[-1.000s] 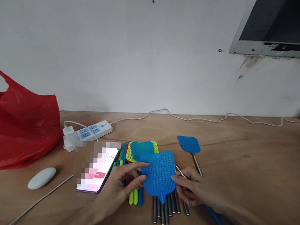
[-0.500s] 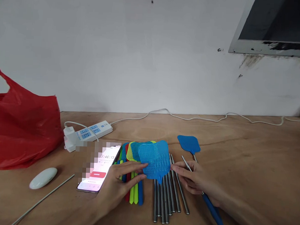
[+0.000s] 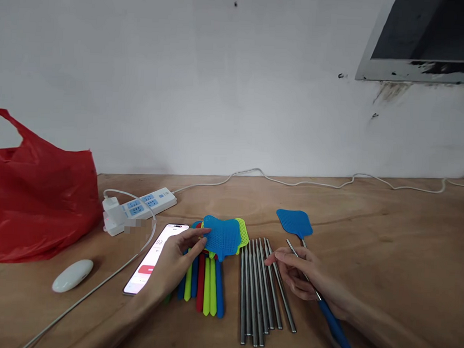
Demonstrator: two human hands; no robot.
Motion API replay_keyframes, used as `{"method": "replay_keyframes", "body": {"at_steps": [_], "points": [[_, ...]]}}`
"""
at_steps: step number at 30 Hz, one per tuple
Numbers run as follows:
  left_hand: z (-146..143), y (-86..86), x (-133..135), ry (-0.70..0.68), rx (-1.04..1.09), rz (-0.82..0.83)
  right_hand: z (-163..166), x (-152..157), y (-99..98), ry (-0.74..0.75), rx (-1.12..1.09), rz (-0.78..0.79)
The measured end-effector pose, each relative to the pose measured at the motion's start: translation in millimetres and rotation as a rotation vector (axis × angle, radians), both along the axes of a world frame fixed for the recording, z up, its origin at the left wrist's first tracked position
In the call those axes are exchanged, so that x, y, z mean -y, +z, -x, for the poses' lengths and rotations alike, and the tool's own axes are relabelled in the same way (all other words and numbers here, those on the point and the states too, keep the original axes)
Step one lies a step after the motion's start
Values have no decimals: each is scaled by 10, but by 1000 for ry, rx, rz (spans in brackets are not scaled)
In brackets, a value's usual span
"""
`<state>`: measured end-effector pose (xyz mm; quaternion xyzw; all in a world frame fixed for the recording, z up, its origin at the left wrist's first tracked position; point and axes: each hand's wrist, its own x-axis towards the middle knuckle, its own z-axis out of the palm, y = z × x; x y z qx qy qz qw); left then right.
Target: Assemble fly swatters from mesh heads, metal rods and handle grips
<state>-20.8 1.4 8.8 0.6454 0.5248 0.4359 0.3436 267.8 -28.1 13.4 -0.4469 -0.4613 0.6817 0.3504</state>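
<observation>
My left hand [image 3: 184, 249] is over the colored pile, thumb and forefinger closed on the left edge of a blue fly swatter head [image 3: 223, 236]. Under it lie yellow-green swatter heads [image 3: 243, 235] and a little red. Blue, red and yellow-green handles [image 3: 207, 291] stick out toward me. My right hand [image 3: 297, 269] has its fingers curled round a metal rod with a blue handle [image 3: 336, 330], its forefinger near several loose metal rods [image 3: 255, 293]. Beyond that hand lies another blue swatter head [image 3: 294, 223] on a rod, its lower part hidden.
A lit phone [image 3: 155, 258] lies left of the pile, partly behind my left hand. Farther left are a white mouse-shaped object [image 3: 72, 276], a power strip [image 3: 150, 201] with a plugged-in charger, and a red plastic bag [image 3: 39, 196]. A white cable [image 3: 304, 184] runs along the wall.
The blue swatter head in my left hand has moved left and down onto the pile. My right hand, now apart from that head, has shifted slightly right with its rod.
</observation>
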Motion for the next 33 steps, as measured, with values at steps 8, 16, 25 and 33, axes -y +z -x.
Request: {"method": "replay_keyframes", "body": {"at_steps": [8,16,25,33], "points": [[34,-33,-23,31,-484,-191,25,-19,66,-5,-36,1],[46,-104,4,-41,-692,-297,9,-30,-4,-198,-62,10],[41,-145,51,-28,-723,-375,-49,-155,-34,-324,-122,-62],[-34,17,207,-316,-480,-417,-7,-114,-62,-288,-372,-90]]}}
